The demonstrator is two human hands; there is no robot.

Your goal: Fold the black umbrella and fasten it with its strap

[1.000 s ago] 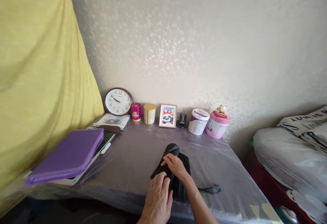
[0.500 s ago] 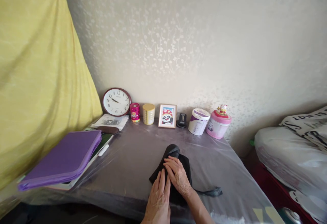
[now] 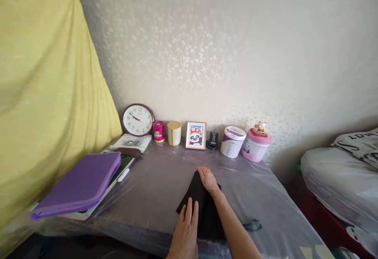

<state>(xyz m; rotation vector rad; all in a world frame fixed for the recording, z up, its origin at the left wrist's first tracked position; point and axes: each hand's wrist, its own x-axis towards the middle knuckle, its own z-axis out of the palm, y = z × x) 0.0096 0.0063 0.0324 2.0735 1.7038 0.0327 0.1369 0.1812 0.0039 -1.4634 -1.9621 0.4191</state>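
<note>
A piece of folded black cloth (image 3: pixel 193 188) lies near the front of the table, its far end narrowed and its near part wider. Flat on its left side rests my left hand (image 3: pixel 188 219), fingers stretched and slightly apart. At the far end my right hand (image 3: pixel 208 179) curls over the cloth with its fingers close together; the thumb is hard to make out. My right forearm crosses the cloth and hides part of its right side. A dark strap end (image 3: pixel 253 225) sticks out to the right of that forearm.
At the left lie a purple folder (image 3: pixel 76 180) and a white marker (image 3: pixel 123 175). Along the wall stand a clock (image 3: pixel 138 120), a pink tin (image 3: pixel 158 131), a yellow can (image 3: pixel 174 133), a picture frame (image 3: pixel 195 135), a black device (image 3: pixel 212 140) and two tubs (image 3: pixel 232 142).
My right hand has moved from beside my left hand to the cloth's far end, covering the rolled tip that showed there. My left hand stays on the cloth, its fingers a little more spread.
</note>
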